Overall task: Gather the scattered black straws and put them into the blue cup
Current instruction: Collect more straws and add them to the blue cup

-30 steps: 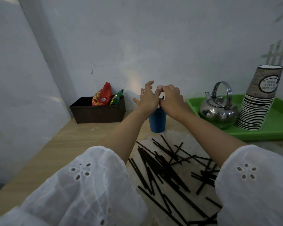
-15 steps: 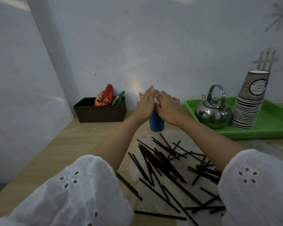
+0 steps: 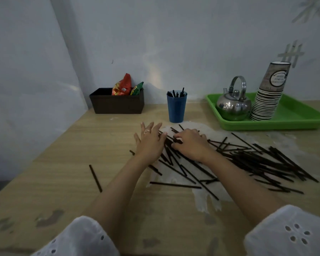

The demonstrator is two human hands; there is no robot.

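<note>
Black straws (image 3: 257,159) beside green tray (image 3: 266,126) lie under splayed left hand (image 3: 150,145); right hand (image 3: 190,145) seemingly pinches some.

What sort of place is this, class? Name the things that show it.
Probably a drinks corner in a home or small shop: a steel kettle and a stack of paper cups stand on a green tray, with black straws scattered near a blue cup.
</note>
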